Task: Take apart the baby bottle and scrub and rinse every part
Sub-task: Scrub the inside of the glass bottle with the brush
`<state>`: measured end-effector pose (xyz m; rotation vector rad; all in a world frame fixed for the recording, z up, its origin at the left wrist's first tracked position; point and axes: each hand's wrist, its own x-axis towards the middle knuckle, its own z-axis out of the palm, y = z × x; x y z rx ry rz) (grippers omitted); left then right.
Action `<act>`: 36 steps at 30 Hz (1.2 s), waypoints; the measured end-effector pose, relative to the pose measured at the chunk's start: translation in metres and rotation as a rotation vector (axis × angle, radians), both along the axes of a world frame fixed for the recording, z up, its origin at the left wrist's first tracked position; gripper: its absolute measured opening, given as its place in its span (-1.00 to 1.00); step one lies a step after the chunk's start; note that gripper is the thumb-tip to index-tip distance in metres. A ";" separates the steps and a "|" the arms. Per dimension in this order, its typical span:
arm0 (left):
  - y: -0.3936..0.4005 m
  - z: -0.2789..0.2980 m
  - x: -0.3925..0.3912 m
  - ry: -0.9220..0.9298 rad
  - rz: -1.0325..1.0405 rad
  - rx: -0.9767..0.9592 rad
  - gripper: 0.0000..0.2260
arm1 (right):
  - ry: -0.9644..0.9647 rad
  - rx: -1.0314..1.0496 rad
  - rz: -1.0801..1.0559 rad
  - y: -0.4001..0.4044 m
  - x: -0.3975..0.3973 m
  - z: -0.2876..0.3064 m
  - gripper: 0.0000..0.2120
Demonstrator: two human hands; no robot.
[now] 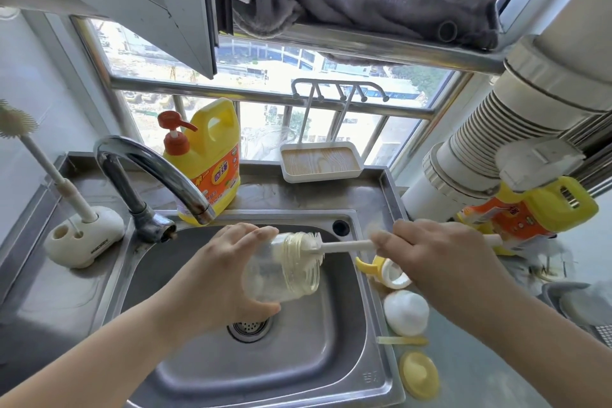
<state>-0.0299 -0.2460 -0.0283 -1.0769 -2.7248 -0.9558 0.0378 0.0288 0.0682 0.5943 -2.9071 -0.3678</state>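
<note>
Steel sink (331,358) under window: left hand (212,278) fingers wrap bottle (281,275) sideways over the basin, right hand (440,252) fingers grip brush (344,246), bristles at bottle mouth.

From my seat I see only two bare forearms coming up from the bottom edge, no sleeves, cuffs, gloves, watch or rings on them that I can make out. My left hand (218,270) and right hand (440,258) are uncovered to the fingertips, with short, unpainted nails showing on the left fingers (261,231)
</note>
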 end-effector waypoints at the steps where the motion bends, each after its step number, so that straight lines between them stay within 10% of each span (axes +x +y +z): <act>1: 0.000 0.001 0.000 -0.016 0.008 0.018 -0.21 | 0.003 -0.038 0.020 -0.002 0.000 -0.001 -0.75; 8: -0.003 -0.004 -0.004 0.105 0.024 -0.136 -0.19 | -0.779 -0.511 -0.383 -0.020 0.006 -0.015 -0.78; 13: 0.016 -0.006 0.010 0.094 0.071 -0.095 -0.12 | -0.946 -0.870 -0.491 -0.041 -0.004 -0.024 -0.73; 18: 0.013 -0.003 0.019 0.065 -0.011 -0.018 -0.44 | -0.927 -0.830 -0.495 -0.038 -0.003 -0.021 -0.73; 25: 0.007 0.022 -0.012 -0.203 -0.084 -0.272 -0.04 | -0.902 -0.607 -0.363 -0.042 0.003 -0.010 -0.77; 32: 0.009 0.016 -0.002 -0.293 -0.089 -0.017 -0.11 | -0.539 -0.162 -0.353 -0.031 -0.002 0.002 -0.76; 36: 0.010 0.014 -0.003 -0.275 -0.084 0.102 -0.16 | -0.537 -0.307 -0.258 -0.047 0.003 -0.002 -0.73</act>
